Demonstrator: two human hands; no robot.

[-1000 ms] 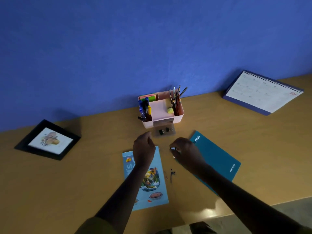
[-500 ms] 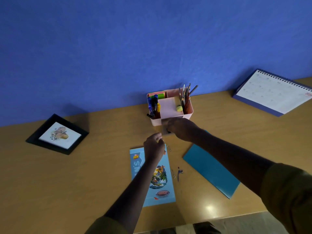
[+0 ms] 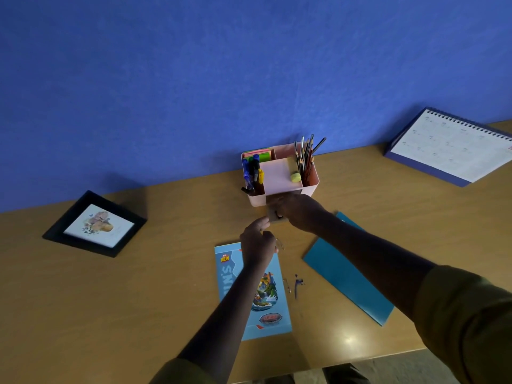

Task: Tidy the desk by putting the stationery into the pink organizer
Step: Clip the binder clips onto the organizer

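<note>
Room dim, a blue cast over everything. Wall (image 3: 194, 79) murky and even, darker toward the upper corners. One small white glare spot on the glossy surface (image 3: 138, 300) near its front edge, right of centre, so light falls from above. Soft, diffuse shadow on the wall behind the picture frame (image 3: 94, 224). Left hand (image 3: 257, 243) and right hand (image 3: 297, 210) read near black, fingers hard to tell apart. Slight softness throughout; print on the calendar (image 3: 454, 148) illegible. Wide-angle bend: the surface's back edge bows, the calendar stretches at the right margin, the lower-right sleeve (image 3: 471, 328) looms large and blurred
</note>
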